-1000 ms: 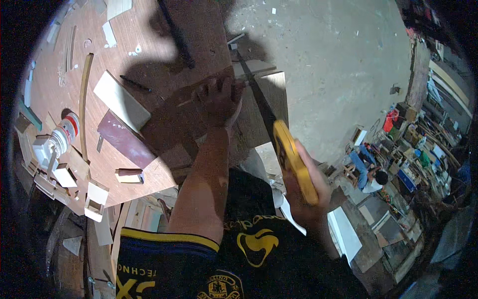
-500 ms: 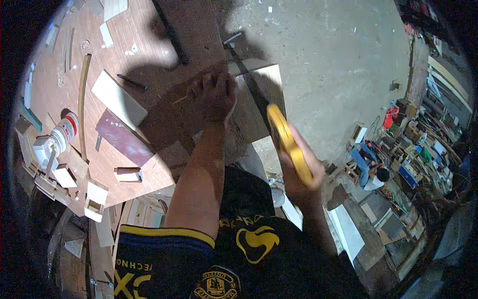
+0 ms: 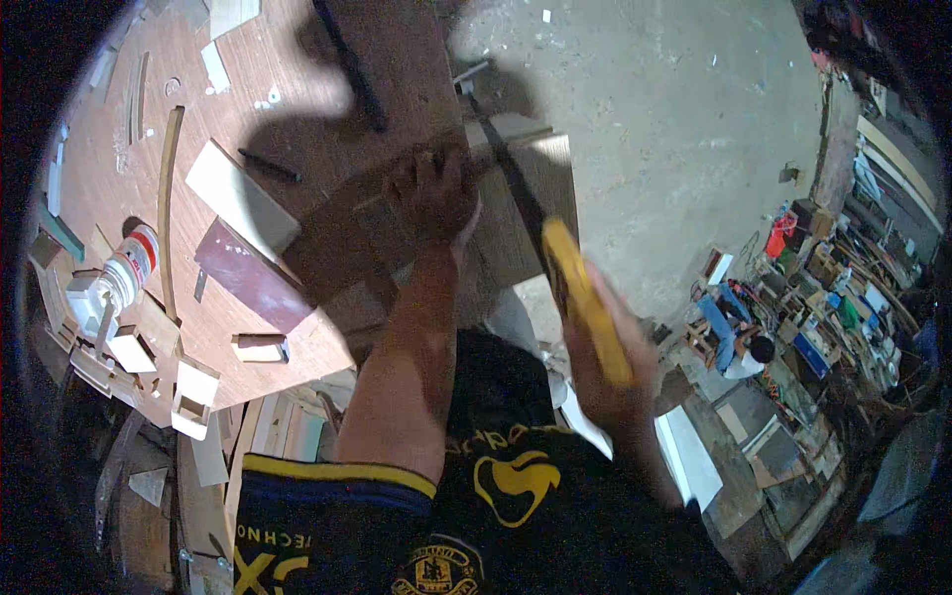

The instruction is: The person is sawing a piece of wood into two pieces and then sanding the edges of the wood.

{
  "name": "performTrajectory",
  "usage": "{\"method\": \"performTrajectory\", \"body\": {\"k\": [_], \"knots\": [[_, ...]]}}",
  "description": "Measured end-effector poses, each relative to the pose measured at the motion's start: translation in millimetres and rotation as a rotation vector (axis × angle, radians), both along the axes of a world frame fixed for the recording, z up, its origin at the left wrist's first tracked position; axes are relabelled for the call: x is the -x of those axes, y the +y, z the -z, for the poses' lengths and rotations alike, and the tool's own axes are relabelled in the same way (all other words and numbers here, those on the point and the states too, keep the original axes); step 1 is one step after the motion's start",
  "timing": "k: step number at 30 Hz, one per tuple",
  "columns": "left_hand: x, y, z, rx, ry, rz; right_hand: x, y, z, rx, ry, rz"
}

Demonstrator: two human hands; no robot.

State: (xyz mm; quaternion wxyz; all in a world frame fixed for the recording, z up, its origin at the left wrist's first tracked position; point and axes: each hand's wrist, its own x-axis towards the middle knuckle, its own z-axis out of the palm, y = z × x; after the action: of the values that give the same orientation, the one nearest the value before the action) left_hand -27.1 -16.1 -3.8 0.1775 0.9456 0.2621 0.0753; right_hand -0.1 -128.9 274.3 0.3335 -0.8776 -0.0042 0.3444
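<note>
Overhead view of a sawing station. The left hand [image 3: 433, 193] lies palm down, fingers spread and pressed flat on a wooden board [image 3: 531, 213] that projects past the right edge of the worktop [image 3: 119, 119] over the concrete floor [image 3: 674, 129]. The right hand [image 3: 605, 382], blurred, is clenched around the yellow handle of a handsaw [image 3: 555, 263]; its dark blade runs up and away across the board, just beside the left hand's thumb side, and its tip reaches the board's far edge. The board's overhanging part has bare floor on its right and far sides. On the worktop, well apart to the left of the left hand, lie a pale rectangular offcut [image 3: 238, 193], a dark red-brown panel [image 3: 253, 278], a thin curved wood strip [image 3: 169, 208] and a white glue bottle with a red band [image 3: 124, 273] near the worktop's left edge. Small wooden blocks [image 3: 193, 392] sit along the near edge. A dark bar [image 3: 347, 64] crosses the worktop's far side.
</note>
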Motion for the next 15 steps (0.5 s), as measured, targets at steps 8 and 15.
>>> {"method": "performTrajectory", "body": {"k": [8,15], "knots": [[1.3,-7.5,22.0,0.018,-0.054,0.086,-13.5,-2.0,45.3,0.011,-0.157,-0.099],[-0.7,-3.0,16.4,-0.002,0.046,0.006,5.9,-6.5,22.0,-0.037,-0.074,0.012]]}}
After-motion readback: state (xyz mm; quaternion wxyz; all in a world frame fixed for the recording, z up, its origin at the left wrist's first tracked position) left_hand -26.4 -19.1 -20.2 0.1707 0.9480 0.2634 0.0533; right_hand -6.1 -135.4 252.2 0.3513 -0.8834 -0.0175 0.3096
